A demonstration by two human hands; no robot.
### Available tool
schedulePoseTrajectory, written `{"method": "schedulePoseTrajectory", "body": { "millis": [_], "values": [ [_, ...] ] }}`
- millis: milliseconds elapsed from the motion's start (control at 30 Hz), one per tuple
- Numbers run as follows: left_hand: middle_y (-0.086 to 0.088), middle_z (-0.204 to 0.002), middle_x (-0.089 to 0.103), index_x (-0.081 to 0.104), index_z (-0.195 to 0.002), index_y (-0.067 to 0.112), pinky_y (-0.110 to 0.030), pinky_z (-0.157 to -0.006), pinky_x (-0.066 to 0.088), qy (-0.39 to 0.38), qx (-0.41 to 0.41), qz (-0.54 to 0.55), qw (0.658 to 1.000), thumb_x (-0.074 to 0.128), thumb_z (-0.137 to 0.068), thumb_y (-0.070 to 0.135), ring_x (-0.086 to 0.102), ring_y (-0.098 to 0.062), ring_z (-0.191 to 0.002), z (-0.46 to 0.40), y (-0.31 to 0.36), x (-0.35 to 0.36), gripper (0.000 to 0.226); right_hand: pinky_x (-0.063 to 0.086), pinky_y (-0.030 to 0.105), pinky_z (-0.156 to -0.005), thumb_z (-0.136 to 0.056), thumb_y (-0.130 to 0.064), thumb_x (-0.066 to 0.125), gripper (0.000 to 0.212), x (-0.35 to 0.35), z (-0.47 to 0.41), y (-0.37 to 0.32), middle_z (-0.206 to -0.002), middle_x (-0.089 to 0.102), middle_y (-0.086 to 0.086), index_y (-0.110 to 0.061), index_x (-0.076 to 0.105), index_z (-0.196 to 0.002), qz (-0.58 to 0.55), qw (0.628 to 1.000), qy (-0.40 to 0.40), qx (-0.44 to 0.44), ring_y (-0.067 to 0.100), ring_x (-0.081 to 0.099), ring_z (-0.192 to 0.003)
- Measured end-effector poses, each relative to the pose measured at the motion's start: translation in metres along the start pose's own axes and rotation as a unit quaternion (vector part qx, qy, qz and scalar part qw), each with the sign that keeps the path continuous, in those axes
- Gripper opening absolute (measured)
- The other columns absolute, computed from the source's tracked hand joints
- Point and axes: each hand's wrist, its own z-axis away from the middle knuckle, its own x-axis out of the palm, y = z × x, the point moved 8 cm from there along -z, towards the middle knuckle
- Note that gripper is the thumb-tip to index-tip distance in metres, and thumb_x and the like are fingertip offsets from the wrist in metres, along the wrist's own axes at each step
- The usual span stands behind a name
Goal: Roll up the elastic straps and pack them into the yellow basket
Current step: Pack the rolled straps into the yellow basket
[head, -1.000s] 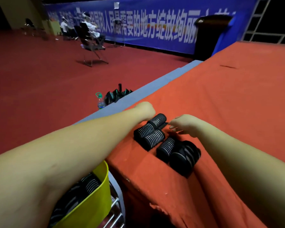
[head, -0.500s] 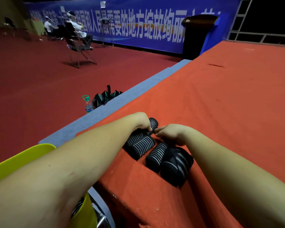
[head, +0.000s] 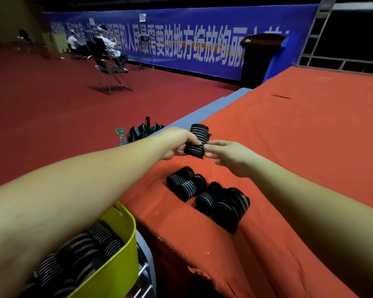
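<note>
**Roll held in air, could unwind or drop short of basket**

Left hand (head: 177, 143) grips a rolled strap (head: 197, 141) lifted off the surface (head: 299, 130), fingers curled round its left side. Right hand (head: 228, 155) touches the roll's right side with fingertips (head: 209, 147); whether it pinches or only steadies it, cannot tell.

Risk: a loose edge seems to hang at the roll's lower end, so a slack grip likely lets the elastic spring open. A handover between hands could drop it.

Remaining rolls (head: 207, 196) sit at 6 o'clock from the hands, clustered by the surface's near edge; a brushing forearm could knock them off.

Yellow basket (head: 121, 261) at 7 o'clock, below the edge, already holds many rolls (head: 88, 250). Left forearm hides part of its opening, so a blind drop may miss or bounce out.
</note>
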Motion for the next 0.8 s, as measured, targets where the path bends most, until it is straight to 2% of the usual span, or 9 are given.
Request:
{"method": "schedulePoseTrajectory", "body": {
  "millis": [67, 200, 267, 300, 367, 400, 533, 633, 800],
  "values": [
    [0.004, -0.054, 0.055, 0.06, -0.082, 0.01, -0.019, -0.048, 0.039, -0.034, 0.003, 0.037, 0.999, 0.06, -0.086, 0.003, 0.034, -0.005, -0.036, 0.028, 0.0, -0.005, 0.008, 0.04, 0.025, -0.078, -0.092, -0.026, 0.067, 0.047, 0.015, 0.011, -0.009, -0.112, 0.066, -0.005, -0.016, 0.053, -0.136, 0.015, 1.0, -0.015, -0.015, 0.007, 0.06, -0.105],
    [0.005, -0.063, 0.062, 0.059, -0.085, 0.013, -0.019, -0.05, 0.043, -0.038, 0.025, 0.085, 0.995, 0.053, -0.088, -0.002, 0.043, -0.002, -0.033, 0.086, -0.002, -0.029, 0.016, 0.038, 0.028, -0.092, -0.088, -0.03, 0.071, 0.074, 0.053, 0.033, -0.015, -0.139, 0.054, 0.005, -0.011, 0.034, -0.149, 0.027, 0.998, -0.047, -0.021, 0.015, 0.053, -0.125],
    [0.002, -0.08, 0.065, 0.061, -0.092, 0.014, -0.023, -0.063, 0.047, -0.034, 0.036, 0.103, 0.993, 0.053, -0.087, -0.002, 0.048, -0.002, -0.038, 0.111, -0.007, -0.044, 0.018, 0.038, 0.028, -0.091, -0.089, -0.028, 0.069, 0.066, 0.078, 0.047, -0.02, -0.135, 0.059, 0.004, -0.012, 0.039, -0.146, 0.015, 0.996, -0.082, -0.021, 0.013, 0.055, -0.122],
    [0.0, -0.088, 0.066, 0.062, -0.097, 0.014, -0.026, -0.07, 0.049, -0.032, 0.039, 0.104, 0.993, 0.054, -0.087, -0.002, 0.053, -0.003, -0.044, 0.124, -0.01, -0.052, 0.02, 0.038, 0.026, -0.087, -0.091, -0.026, 0.067, 0.051, 0.092, 0.055, -0.025, -0.126, 0.065, 0.0, -0.015, 0.049, -0.138, 0.007, 0.994, -0.109, -0.029, 0.01, 0.059, -0.114],
    [-0.002, -0.096, 0.066, 0.064, -0.101, 0.015, -0.029, -0.078, 0.049, -0.024, 0.038, 0.099, 0.994, 0.058, -0.084, 0.0, 0.056, -0.007, -0.06, 0.146, -0.021, -0.068, 0.024, 0.037, 0.023, -0.077, -0.094, -0.019, 0.062, 0.017, 0.118, 0.071, -0.036, -0.099, 0.071, -0.009, -0.021, 0.064, -0.111, 0.001, 0.986, -0.156, -0.06, 0.003, 0.063, -0.089],
    [-0.001, -0.094, 0.066, 0.065, -0.099, 0.016, -0.029, -0.079, 0.049, -0.019, 0.034, 0.097, 0.995, 0.059, -0.083, 0.0, 0.052, -0.009, -0.067, 0.157, -0.026, -0.074, 0.023, 0.038, 0.022, -0.074, -0.095, -0.016, 0.061, 0.012, 0.129, 0.077, -0.04, -0.091, 0.07, -0.011, -0.021, 0.065, -0.105, 0.011, 0.983, -0.168, -0.079, 0.001, 0.061, -0.08],
    [0.001, -0.079, 0.072, 0.066, -0.095, 0.015, -0.033, -0.086, 0.053, 0.042, 0.008, 0.084, 0.996, 0.057, -0.086, -0.002, 0.064, -0.011, -0.063, 0.199, -0.053, -0.101, 0.021, 0.045, 0.021, -0.073, -0.095, -0.011, 0.061, 0.017, 0.171, 0.102, -0.05, -0.094, 0.071, -0.006, -0.018, 0.069, -0.109, 0.131, 0.966, -0.174, -0.142, 0.003, 0.064, -0.079],
    [0.0, -0.084, 0.074, 0.066, -0.095, 0.014, -0.025, -0.065, 0.056, 0.092, -0.014, 0.073, 0.993, 0.062, -0.085, -0.002, 0.07, -0.011, -0.063, 0.23, -0.074, -0.12, 0.019, 0.047, 0.017, -0.067, -0.094, -0.008, 0.061, 0.023, 0.206, 0.118, -0.049, -0.091, 0.072, -0.009, -0.026, 0.069, -0.104, 0.189, 0.95, -0.184, -0.165, 0.001, 0.063, -0.074],
    [0.0, -0.078, 0.075, 0.065, -0.091, 0.013, -0.025, -0.062, 0.058, 0.159, -0.046, 0.09, 0.982, 0.065, -0.086, -0.002, 0.072, -0.013, -0.065, 0.272, -0.108, -0.149, 0.016, 0.048, 0.024, -0.075, -0.093, -0.014, 0.062, 0.025, 0.264, 0.134, -0.04, -0.106, 0.074, -0.001, -0.033, 0.068, -0.107, 0.231, 0.929, -0.238, -0.162, 0.007, 0.062, -0.085]
  ]
}}
